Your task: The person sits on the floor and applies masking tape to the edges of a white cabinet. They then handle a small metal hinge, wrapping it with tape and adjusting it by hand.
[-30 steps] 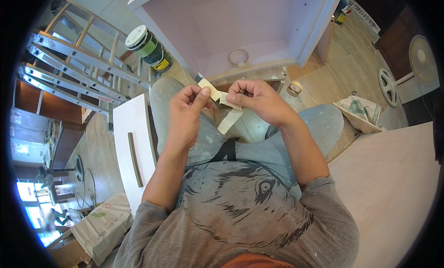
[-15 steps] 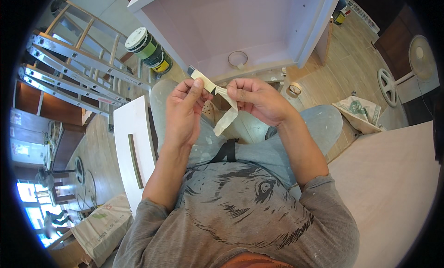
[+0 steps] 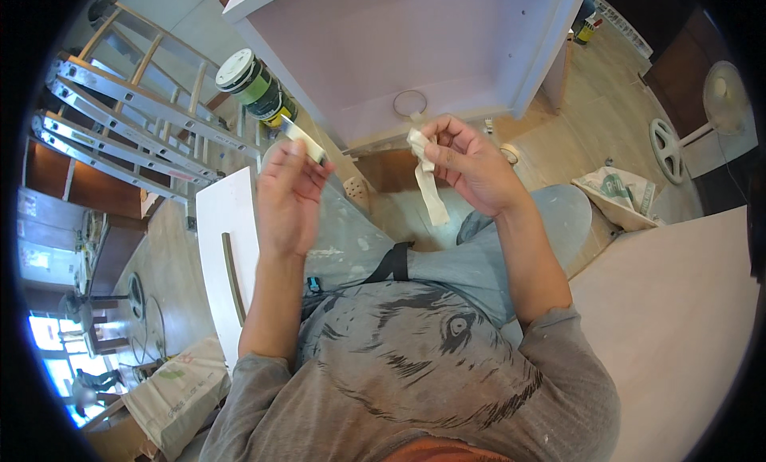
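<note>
My left hand (image 3: 289,195) pinches a short, flat, cream-coloured piece (image 3: 304,142) between thumb and fingers. It has a dark end and a metallic tip, and looks like a blade wrapped in masking tape; motion blurs it a little. Opposite, my right hand (image 3: 477,165) grips a strip of masking tape (image 3: 431,195), crumpled at the top and hanging down from the fingertips. The two hands are apart, above my knees and in front of the open pale cabinet (image 3: 399,39).
Inside the cabinet lies a thin ring (image 3: 409,103). A tape roll (image 3: 509,152) sits on the floor beyond my right hand. A paint bucket (image 3: 257,87) and ladders (image 3: 144,95) stand at left, near a white panel with a handle (image 3: 214,246). At right are a sack (image 3: 618,195), a fan (image 3: 722,99) and a board (image 3: 678,302).
My hands have moved apart. The tape strip has come away from the wrapped piece with my right hand, while my left hand has shifted left with the piece.
</note>
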The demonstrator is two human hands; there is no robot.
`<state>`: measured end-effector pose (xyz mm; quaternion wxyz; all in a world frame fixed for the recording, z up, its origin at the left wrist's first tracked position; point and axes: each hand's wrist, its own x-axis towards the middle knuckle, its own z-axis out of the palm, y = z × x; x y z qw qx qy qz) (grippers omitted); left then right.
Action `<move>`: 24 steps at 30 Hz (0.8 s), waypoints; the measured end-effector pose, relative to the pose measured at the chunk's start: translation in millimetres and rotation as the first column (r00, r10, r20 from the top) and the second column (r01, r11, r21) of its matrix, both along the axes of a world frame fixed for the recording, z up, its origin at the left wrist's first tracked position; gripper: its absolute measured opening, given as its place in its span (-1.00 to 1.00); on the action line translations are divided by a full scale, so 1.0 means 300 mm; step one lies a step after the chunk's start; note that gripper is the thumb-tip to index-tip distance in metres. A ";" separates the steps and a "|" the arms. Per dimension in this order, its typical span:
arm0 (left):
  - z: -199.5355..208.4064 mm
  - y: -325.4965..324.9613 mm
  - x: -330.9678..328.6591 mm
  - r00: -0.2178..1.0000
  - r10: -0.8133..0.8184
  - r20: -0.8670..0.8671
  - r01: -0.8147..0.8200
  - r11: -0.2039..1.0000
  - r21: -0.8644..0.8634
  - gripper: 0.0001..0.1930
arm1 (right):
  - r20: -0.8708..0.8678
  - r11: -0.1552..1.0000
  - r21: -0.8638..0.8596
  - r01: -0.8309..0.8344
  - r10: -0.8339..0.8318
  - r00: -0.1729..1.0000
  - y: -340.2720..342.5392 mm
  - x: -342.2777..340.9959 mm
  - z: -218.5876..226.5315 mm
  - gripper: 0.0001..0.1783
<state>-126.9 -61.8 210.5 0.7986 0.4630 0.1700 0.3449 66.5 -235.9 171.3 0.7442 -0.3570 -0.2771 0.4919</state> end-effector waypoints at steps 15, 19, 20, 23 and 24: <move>-0.170 -0.028 0.131 0.938 0.075 0.340 0.117 0.853 -0.509 -0.75 | 0.876 0.966 0.101 0.238 -0.200 0.439 0.129 -0.263 -0.007 -0.68; -0.155 -0.024 0.132 0.982 0.184 0.031 -0.167 0.941 -0.296 -0.76 | 0.905 0.987 0.033 0.155 -0.095 0.415 0.115 -0.314 -0.032 -0.60; -0.172 -0.030 0.128 0.989 0.145 -0.010 -0.142 0.947 -0.288 -0.76 | 0.922 0.985 0.077 0.153 -0.129 0.366 0.112 -0.293 -0.043 -0.64; -0.227 -0.083 0.105 0.998 0.055 -0.041 -0.064 0.956 -0.287 -0.77 | 0.922 0.979 0.143 0.145 -0.185 0.340 0.118 -0.285 -0.027 -0.73; -0.220 -0.097 0.092 0.999 0.046 0.017 -0.037 0.939 -0.342 -0.77 | 0.917 0.977 0.148 0.153 -0.193 0.348 0.117 -0.288 -0.012 -0.76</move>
